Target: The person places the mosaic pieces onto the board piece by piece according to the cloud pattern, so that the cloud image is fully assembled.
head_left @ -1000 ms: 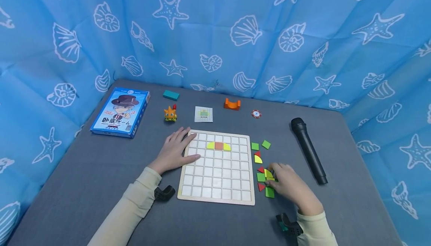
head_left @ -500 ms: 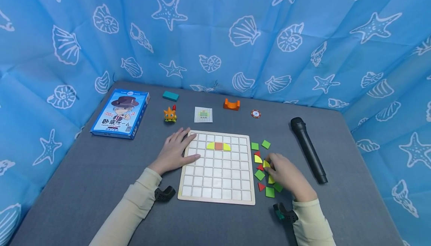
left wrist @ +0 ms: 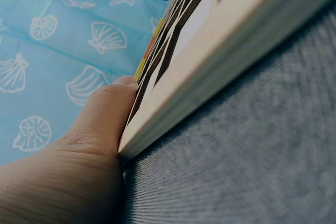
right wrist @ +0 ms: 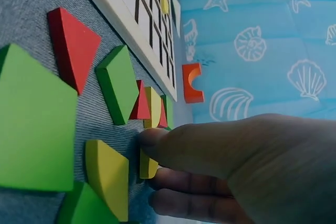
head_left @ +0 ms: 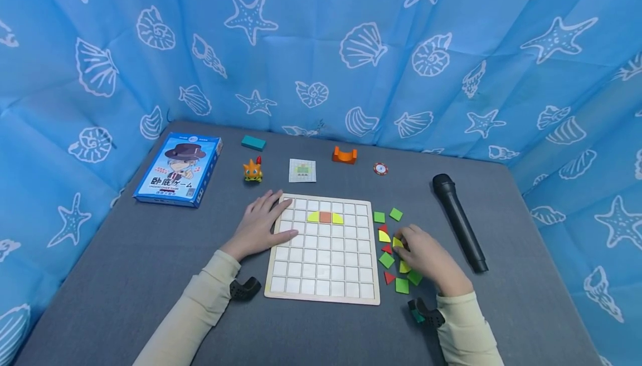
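My left hand (head_left: 261, 225) rests with spread fingers on the left edge of a white grid board (head_left: 323, 257); in the left wrist view its thumb (left wrist: 107, 108) lies over the rim. Two yellow quarter-circle tiles (head_left: 337, 218) flank an orange square tile (head_left: 325, 218) in one upper row. Right of the board, my right hand (head_left: 426, 254) pinches another yellow quarter-circle tile (right wrist: 149, 165) between thumb and fingers, low over the cloth. Around it lie green square tiles (head_left: 387, 260), red triangle tiles (head_left: 389, 278) and more yellow quarter-circles (right wrist: 107, 174).
Behind the board are a pattern card (head_left: 302, 171), an orange toy figure (head_left: 253, 171), a teal block (head_left: 253, 142), an orange arch block (head_left: 344, 155) and a poker chip (head_left: 380, 169). A game box (head_left: 178, 168) lies left, a black microphone (head_left: 460, 222) right.
My right hand has moved slightly up and away from me, taking hold of a yellow quarter-circle tile. Green and yellow tiles beneath it were shifted apart. The left hand stays put.
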Motion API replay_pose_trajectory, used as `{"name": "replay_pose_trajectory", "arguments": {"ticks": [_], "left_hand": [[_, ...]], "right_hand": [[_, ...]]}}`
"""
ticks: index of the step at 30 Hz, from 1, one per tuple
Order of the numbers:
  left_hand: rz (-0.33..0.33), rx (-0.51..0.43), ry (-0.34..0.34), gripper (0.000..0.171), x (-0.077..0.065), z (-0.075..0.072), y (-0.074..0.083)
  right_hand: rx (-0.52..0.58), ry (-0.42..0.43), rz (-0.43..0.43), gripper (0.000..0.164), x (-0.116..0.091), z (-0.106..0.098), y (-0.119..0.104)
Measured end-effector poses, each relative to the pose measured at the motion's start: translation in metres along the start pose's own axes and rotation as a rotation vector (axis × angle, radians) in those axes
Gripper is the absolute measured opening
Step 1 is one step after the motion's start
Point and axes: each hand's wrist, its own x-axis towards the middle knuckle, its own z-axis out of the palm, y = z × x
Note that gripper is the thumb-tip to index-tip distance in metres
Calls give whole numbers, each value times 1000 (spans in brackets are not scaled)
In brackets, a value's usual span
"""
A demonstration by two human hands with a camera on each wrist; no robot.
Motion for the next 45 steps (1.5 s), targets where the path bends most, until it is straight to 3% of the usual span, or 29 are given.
{"name": "replay_pose_trajectory", "arguments": {"ticks": [8,15,25,45], "left_hand": [[2,16,8,85,0,2,-2],[1,13,10,84,0,0,-2],[2,15,8,83,1,-1,1],[-2,1,-1,82,-1,-2,3]], "right_hand": [[15,36,-17,26,2,-8,-17],[-5,60,-84,23,14,-8,-35],[40,1,-144,27,30,5,-58],[7,70,-202,24,42,14,-72]]}}
